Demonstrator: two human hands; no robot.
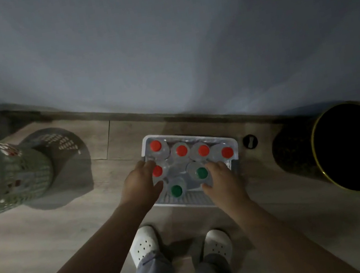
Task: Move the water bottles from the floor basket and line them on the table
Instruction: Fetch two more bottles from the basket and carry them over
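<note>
A white plastic basket (185, 201) stands on the wooden floor by the wall and holds several clear water bottles, seen from above. Most have red caps (181, 150); two have green caps. My left hand (139, 186) reaches in at the basket's left side, fingers and thumb curled round a red-capped bottle (157, 171). My right hand (223, 181) is over the right side, thumb and fingers curved round a green-capped bottle (201, 172). The other green-capped bottle (176, 190) stands between my hands. No table is in view.
A pale green perforated hamper (22, 179) stands at the left. A black round bin with a gold rim (343, 149) stands at the right, with a small black disc (250, 141) on the floor beside it. My white shoes (144, 242) are just before the basket.
</note>
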